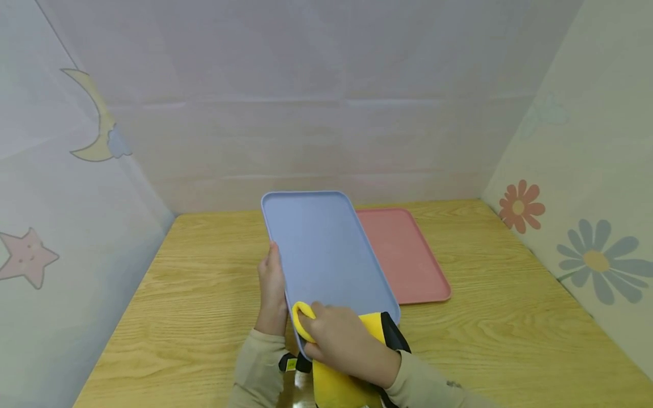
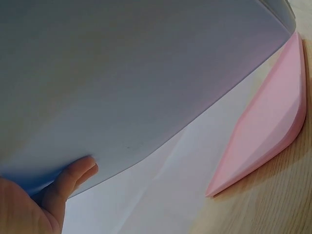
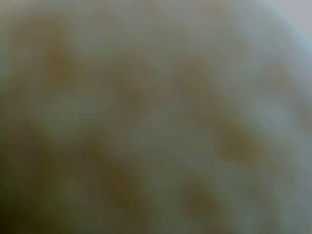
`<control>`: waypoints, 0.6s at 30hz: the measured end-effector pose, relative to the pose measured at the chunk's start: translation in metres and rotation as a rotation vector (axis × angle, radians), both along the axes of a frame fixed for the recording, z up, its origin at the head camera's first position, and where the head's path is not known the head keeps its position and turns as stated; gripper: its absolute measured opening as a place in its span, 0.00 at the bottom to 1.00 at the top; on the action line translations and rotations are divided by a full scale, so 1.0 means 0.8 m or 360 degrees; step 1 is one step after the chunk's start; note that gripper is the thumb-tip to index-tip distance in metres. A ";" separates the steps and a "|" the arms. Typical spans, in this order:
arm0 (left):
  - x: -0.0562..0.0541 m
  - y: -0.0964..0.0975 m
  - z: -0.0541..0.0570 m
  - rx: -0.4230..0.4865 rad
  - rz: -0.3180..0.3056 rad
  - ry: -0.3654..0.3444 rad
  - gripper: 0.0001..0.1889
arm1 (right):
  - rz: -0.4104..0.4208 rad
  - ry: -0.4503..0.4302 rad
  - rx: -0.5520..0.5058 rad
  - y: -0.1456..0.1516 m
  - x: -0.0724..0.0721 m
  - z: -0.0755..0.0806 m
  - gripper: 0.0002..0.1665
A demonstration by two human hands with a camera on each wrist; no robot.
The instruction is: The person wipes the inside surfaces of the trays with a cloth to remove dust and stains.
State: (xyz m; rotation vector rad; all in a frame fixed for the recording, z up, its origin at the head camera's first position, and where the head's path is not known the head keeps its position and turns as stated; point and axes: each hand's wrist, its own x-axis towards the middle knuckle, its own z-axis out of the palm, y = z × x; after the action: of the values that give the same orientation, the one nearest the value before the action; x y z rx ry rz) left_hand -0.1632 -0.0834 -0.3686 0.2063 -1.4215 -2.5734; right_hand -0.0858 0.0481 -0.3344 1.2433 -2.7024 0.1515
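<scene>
Here the left hand (image 1: 272, 289) is holding the blue tray (image 1: 326, 249) up at a tilt above the bench (image 1: 194, 306), thumb lying along its left rim and fingers reaching underneath; the left wrist view is showing fingertips touching the tray's grey-looking underside, close to its edge. So those fingers are pinching the rim with the thumb. Over on the other side, the right hand (image 1: 347, 343) is working at the tray's near end, its fingers curling round a yellow cloth (image 1: 342, 385) with black trim, a folded loop of it poking out by the near left corner while the rest is hanging down toward the viewer. The right wrist view is giving only a blur, so its contact there is beyond telling. Meanwhile the pink tray (image 1: 403, 255) is lying on the bench, right of centre and toward the back edge, its left part hiding behind the blue one in the head view. Beyond the bench's right edge, a red flower (image 1: 522, 207) and a grey-blue flower (image 1: 602, 260) are decorating the wall sheet (image 1: 586, 141).
</scene>
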 end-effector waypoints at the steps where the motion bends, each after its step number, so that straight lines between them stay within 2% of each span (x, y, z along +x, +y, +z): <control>1: 0.000 0.000 0.000 0.0007 -0.0003 0.0006 0.24 | 0.0000 -0.0010 -0.0003 0.000 0.001 0.000 0.21; 8: 0.001 -0.001 0.002 0.0038 0.0018 0.0010 0.24 | -0.0030 -0.0023 0.0005 0.001 0.002 0.000 0.21; 15: 0.002 -0.004 0.006 0.0011 0.0077 -0.0029 0.22 | -0.0162 -0.0183 -0.0027 0.015 0.000 -0.002 0.24; 18: 0.002 -0.006 0.007 -0.0001 0.0102 -0.0049 0.22 | -0.0205 -0.0180 -0.0072 0.026 -0.006 -0.007 0.24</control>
State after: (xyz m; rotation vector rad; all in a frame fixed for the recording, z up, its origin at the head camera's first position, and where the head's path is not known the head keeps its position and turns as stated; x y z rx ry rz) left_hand -0.1615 -0.0885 -0.3628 0.2880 -1.4030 -2.5286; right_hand -0.0905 0.0685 -0.3399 1.0754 -2.8477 0.2722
